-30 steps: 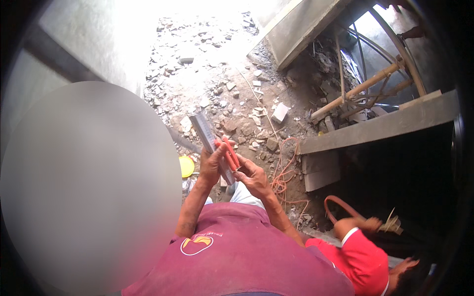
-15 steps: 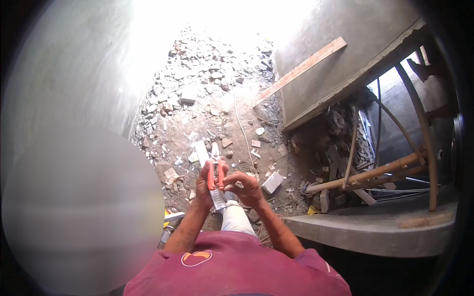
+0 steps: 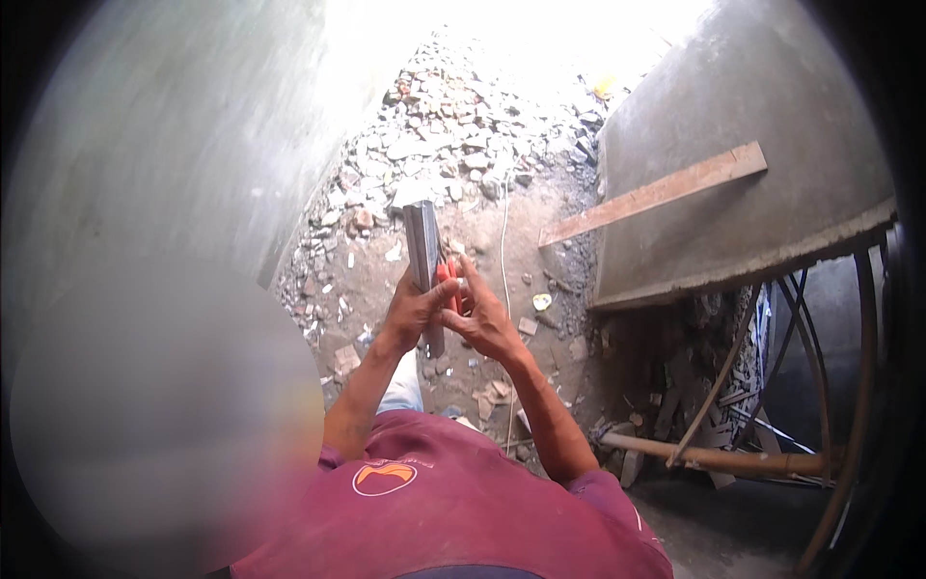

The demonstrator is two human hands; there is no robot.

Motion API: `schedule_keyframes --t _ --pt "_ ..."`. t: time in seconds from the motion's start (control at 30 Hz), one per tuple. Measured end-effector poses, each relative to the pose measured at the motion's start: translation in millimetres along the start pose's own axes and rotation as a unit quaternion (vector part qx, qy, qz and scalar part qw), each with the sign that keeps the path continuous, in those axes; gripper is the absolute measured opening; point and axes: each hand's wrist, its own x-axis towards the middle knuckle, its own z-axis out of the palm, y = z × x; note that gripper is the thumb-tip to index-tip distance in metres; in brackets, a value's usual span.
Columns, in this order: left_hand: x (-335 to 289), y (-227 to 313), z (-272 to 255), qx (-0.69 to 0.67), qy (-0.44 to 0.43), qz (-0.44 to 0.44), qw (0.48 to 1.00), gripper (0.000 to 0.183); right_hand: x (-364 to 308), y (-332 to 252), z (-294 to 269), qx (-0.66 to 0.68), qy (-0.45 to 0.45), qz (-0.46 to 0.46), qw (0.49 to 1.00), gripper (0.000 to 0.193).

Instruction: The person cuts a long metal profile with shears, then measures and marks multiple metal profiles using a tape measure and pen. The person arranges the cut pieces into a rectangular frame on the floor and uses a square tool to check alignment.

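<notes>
My left hand (image 3: 413,317) is closed around a long grey metal profile (image 3: 422,241), held nearly upright in the picture with one end toward the rubble. Against its right side sits a red-handled hand tool (image 3: 447,278), which looks like snips or pliers. My right hand (image 3: 487,323) has its thumb and fingers around the red handles, and its forefinger is stretched forward. Both hands meet at the tool, and the left thumb lies across toward it. The tool's jaws are mostly hidden beside the profile.
Broken stone and rubble (image 3: 434,116) cover the ground ahead. A thin pale cable (image 3: 503,232) runs across the dirt. One wooden plank (image 3: 656,193) leans on the concrete slab (image 3: 714,106) at right. Bamboo poles (image 3: 714,458) stick out lower right. A plastered wall (image 3: 193,125) rises at left.
The hands have moved farther forward, and the metal profile has turned so its grey side shows. The red-handled tool has shifted from on top of it to its right side. The view has swung left.
</notes>
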Motion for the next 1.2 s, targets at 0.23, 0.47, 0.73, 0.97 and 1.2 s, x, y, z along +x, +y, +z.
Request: schedule_keyframes --t 0.23,0.47,0.73,0.97,1.2 --pt "216 54 -88 0.231 0.052 -0.051 0.97 0.061 179 88 -69 0.255 0.115 0.103 0.954 0.047" --pt "422 146 -136 0.096 0.043 -0.104 0.989 0.061 192 309 -76 0.189 0.312 0.456 0.812 0.034" --pt "642 188 -166 0.198 0.076 -0.09 0.973 0.048 193 368 -76 -0.02 0.049 0.649 0.759 0.064" --pt "815 151 -296 0.385 0.166 -0.069 0.905 0.045 468 381 -259 0.009 0.003 0.604 0.797 0.069" --pt "944 58 -369 0.375 0.286 -0.224 0.853 0.033 893 331 -505 0.07 0.206 0.374 0.902 0.049"
